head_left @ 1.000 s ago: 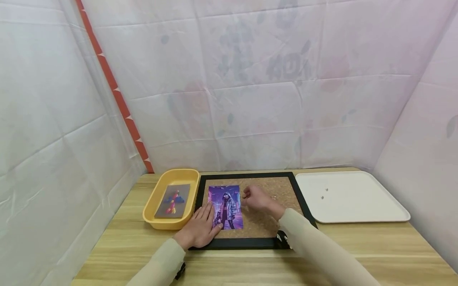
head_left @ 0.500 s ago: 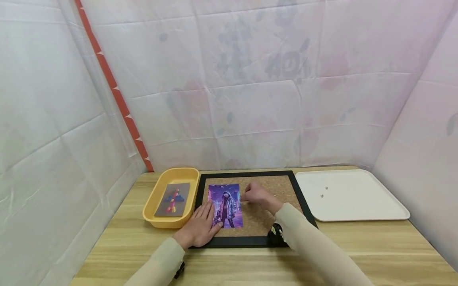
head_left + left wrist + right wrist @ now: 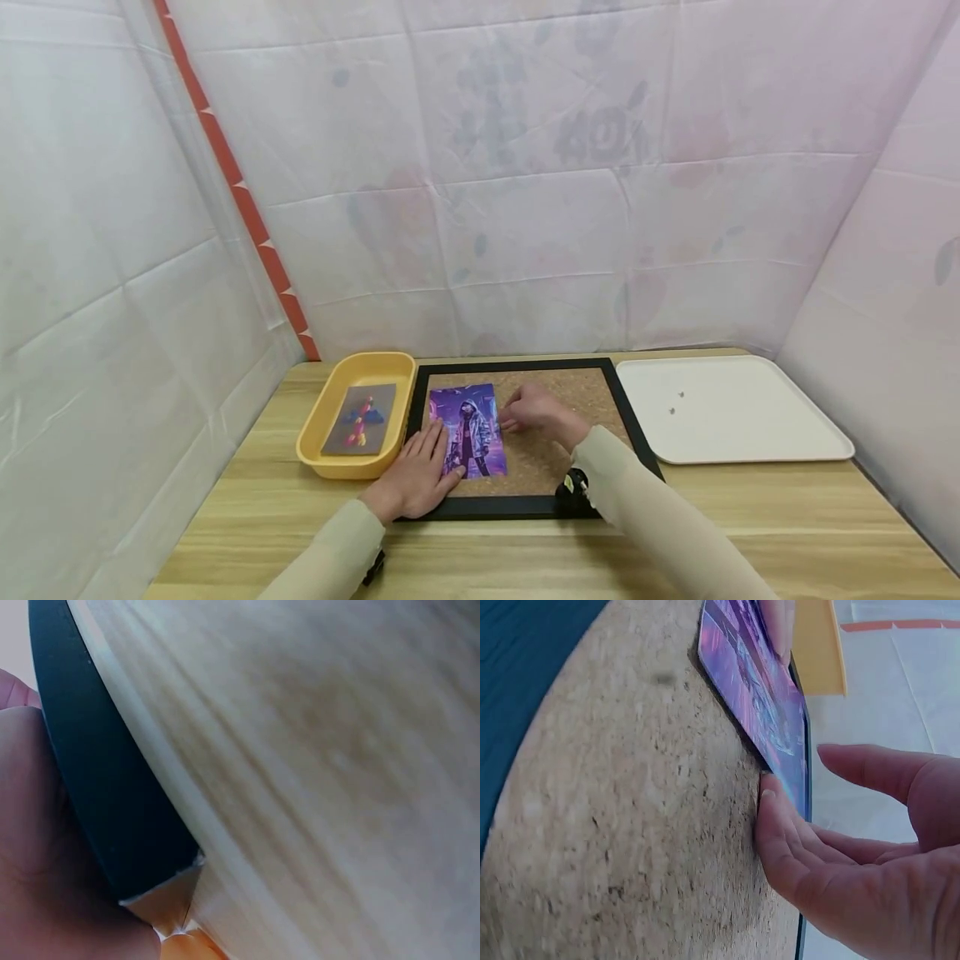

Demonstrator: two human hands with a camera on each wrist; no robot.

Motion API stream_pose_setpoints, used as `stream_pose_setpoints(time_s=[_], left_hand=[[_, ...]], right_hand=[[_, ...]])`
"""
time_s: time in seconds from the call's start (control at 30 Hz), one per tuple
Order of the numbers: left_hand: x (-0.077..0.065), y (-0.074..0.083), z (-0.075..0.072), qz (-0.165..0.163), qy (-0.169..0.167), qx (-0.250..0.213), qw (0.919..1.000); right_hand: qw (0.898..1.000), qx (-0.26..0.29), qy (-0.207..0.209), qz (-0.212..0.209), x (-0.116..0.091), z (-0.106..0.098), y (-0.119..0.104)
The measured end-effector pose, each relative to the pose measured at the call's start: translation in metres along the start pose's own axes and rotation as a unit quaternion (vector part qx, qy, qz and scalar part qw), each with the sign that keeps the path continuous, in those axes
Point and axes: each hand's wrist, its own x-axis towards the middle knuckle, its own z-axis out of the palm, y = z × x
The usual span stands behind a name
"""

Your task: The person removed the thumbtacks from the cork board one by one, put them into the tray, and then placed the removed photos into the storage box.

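A purple picture card [image 3: 467, 417] of a hooded figure lies on the left part of a black-framed cork board [image 3: 543, 471]. My left hand [image 3: 420, 471] rests flat over the card's lower left edge and the frame, fingers straight. At the card's right edge are the fingertips of my right hand [image 3: 534, 412]. In the right wrist view, the right fingertips [image 3: 769, 784] touch the edge of the card [image 3: 761, 697], while another digit stays apart above. No object shows between them. The left wrist view catches the board's dark frame [image 3: 97, 757] beside part of my left hand [image 3: 30, 847].
Left of the board, a yellow bin [image 3: 315, 446] holds another picture card [image 3: 360, 421]. A white tray [image 3: 757, 417] on the right bears a couple of tiny pieces [image 3: 672, 410]. The wooden table [image 3: 465, 558] is bounded by hanging white sheets [image 3: 525, 208].
The card's upper part has shifted slightly left, so the card now sits a little turned. My right fingers have stayed at its right edge; the left hand has hardly moved.
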Motion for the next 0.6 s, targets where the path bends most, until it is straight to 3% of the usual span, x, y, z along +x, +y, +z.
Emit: stream_pose_setpoints(time_s=[0.6], left_hand=[[0.0,0.0,-0.003,-0.001,-0.005,-0.01,0.9999]], right_hand=[[0.998,-0.032,0.011,-0.049,0.004,0.015,0.009]])
